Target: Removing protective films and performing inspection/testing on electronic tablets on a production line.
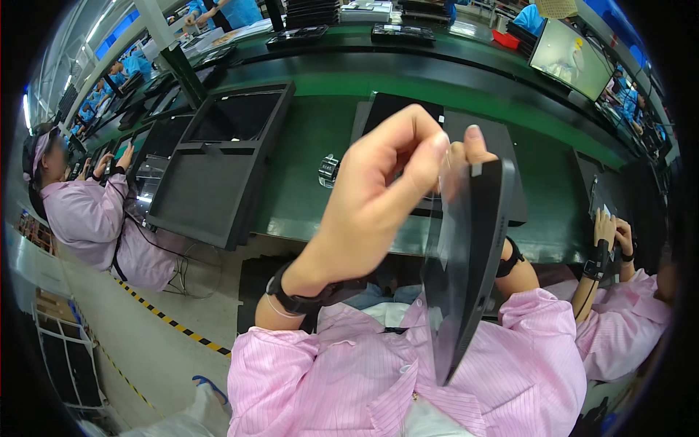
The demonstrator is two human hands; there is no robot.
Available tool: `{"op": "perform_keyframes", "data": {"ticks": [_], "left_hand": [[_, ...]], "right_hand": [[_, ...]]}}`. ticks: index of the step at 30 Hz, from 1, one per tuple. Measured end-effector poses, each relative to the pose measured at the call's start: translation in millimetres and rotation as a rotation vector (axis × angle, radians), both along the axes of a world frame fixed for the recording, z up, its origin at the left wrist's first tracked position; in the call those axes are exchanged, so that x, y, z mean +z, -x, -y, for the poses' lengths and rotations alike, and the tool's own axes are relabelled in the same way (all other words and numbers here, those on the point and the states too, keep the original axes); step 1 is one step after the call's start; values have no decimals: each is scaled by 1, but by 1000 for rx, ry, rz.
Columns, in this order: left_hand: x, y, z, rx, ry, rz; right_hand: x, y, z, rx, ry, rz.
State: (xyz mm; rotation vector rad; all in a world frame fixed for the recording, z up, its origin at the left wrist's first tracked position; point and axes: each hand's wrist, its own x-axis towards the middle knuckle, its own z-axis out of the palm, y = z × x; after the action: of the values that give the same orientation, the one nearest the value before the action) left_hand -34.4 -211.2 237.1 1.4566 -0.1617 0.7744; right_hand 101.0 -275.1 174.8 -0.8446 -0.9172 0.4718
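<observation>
A thin, dark slab like a tablet (480, 247) is held on edge in front of my chest. My right hand (475, 148) grips it, mostly hidden behind it, with a fingertip showing at the top corner. A clear plastic film (440, 269) hangs along the slab's left face, its upper part standing away from it. With thumb and forefinger pinched, my left hand (382, 193) holds the film at its top corner. Behind, on the green bench (306, 182), a black panel (386, 116) lies on dark foam, partly covered by my hand.
A small black-and-silver item (328, 171) sits on the bench. To the left stand dark foam trays (207, 182), one holding a glossy black panel. A person (91, 211) works at the left, another (619, 291) at the right. Stacked parts and a monitor (571, 60) are farther back.
</observation>
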Motion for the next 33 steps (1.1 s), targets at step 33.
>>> {"op": "perform_keyframes", "data": {"ticks": [33], "left_hand": [[3,39,18,251,-112,-145]], "right_hand": [[24,-22,17,-891,-141,775]]}}
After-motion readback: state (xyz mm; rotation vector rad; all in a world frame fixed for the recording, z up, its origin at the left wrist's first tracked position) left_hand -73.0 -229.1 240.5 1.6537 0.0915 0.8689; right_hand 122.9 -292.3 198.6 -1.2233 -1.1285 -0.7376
